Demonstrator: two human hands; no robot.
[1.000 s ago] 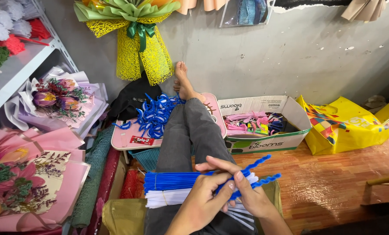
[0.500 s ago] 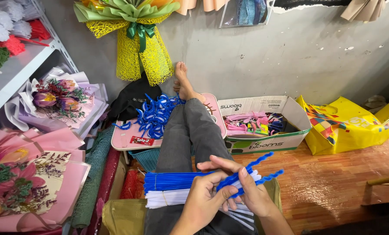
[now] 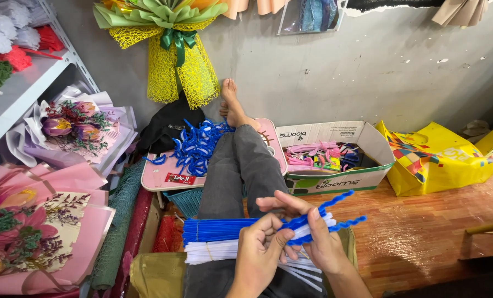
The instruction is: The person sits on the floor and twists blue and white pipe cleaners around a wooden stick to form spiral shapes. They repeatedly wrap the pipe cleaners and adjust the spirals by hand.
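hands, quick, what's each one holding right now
Left hand: closed on the blue pipe cleaners, pinching them near the middle.
Right hand: closed on the same blue pipe cleaners, fingers wrapped around the stems.

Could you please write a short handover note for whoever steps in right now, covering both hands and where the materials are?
Left hand: pinching the blue pipe cleaners low on the stems.
Right hand: wrapped around the same stems, index finger stretched out; the curly tips stick out to the right.
On the lap: bundle of straight blue stems with a white bundle beside it.
Done: a pile of bent blue pieces lies on the pink tray.
Left: both lap bundles look largely unused.
Cardboard box with pink pieces stands to the right.
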